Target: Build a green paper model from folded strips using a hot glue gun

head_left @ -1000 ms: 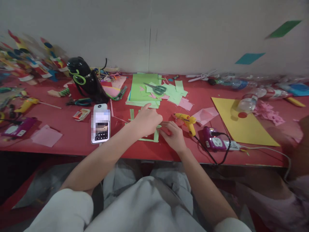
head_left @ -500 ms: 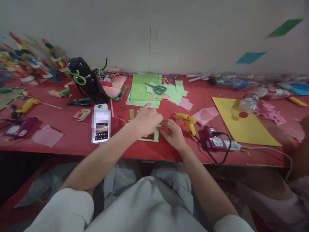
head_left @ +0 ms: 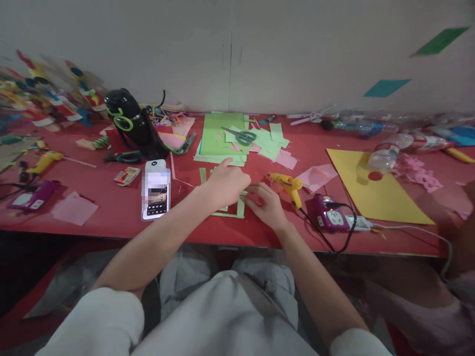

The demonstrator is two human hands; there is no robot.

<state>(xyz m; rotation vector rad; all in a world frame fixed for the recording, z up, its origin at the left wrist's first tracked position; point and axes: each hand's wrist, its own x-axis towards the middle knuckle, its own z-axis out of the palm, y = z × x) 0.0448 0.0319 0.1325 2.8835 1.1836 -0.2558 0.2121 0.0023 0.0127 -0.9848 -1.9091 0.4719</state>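
Note:
My left hand (head_left: 227,184) rests on a frame of light green paper strips (head_left: 239,208) lying on the red table (head_left: 111,212). Its index finger sticks out toward the far side; the other fingers are curled down onto the strips. My right hand (head_left: 265,205) lies just to the right, fingers pressed together on the strips' right corner. A yellow glue gun (head_left: 288,185) lies a little right of that hand. A phone (head_left: 156,190) sits left of my left forearm.
Green paper sheets (head_left: 218,136) with grey scissors (head_left: 240,135) lie farther back. A purple power strip (head_left: 330,217) with a black cord, a yellow sheet (head_left: 374,193), a plastic bottle (head_left: 382,157), a black bag (head_left: 129,121) and pink paper (head_left: 73,208) surround them. Another person's arm (head_left: 458,232) shows at right.
Both hands stay on the green strips; the right hand's fingers have shifted slightly. The view drifted a little.

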